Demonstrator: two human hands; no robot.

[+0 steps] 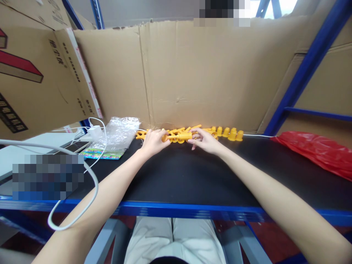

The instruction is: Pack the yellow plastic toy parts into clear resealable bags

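On the black bench: flared, shiny yellow cups
Left hand: fingers gripping a slender yellow rod
Right hand: fingers closed round its wider end

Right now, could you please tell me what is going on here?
The person's left hand and right hand hold a yellow piece between them at the back of the black tabletop. Yellow rods lie behind, near the cardboard wall, and yellow cup-shaped pieces stand to the right. Clear packaging lies to the left, red plastic far right.
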